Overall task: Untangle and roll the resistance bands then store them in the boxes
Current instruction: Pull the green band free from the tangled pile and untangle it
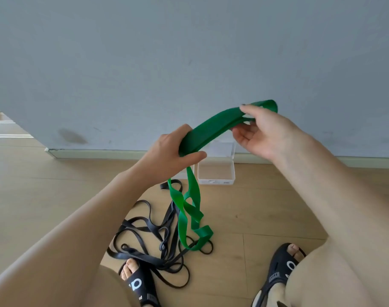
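Untangling step in hand, rolling not yet begun. Green band (213, 127) stretched flat and doubled between both hands, above and in front of the clear box (216, 172) by the wall. Left hand (173, 149) gripping the band's lower stretch, thumb and fingers curled round it; right hand (262, 131) pinching the upper end, the loop's fold poking out past the fingers, the remaining fingers loosely spread below. Rest of the green band hanging twisted from the left hand down to the floor, its bottom loop lying on the black bands (149, 240), nearer the feet than the box.

Next move, as a judgement: lifting or shaking the hanging part free of the black tangle, taking out its twists, then rolling from the held end.

Count: one green band; black bands heaped, number impossible to tell. Open box plainly visible: one, lid up against the wall; a second possibly hidden just left of it behind the left hand. Two sandals (277, 273).
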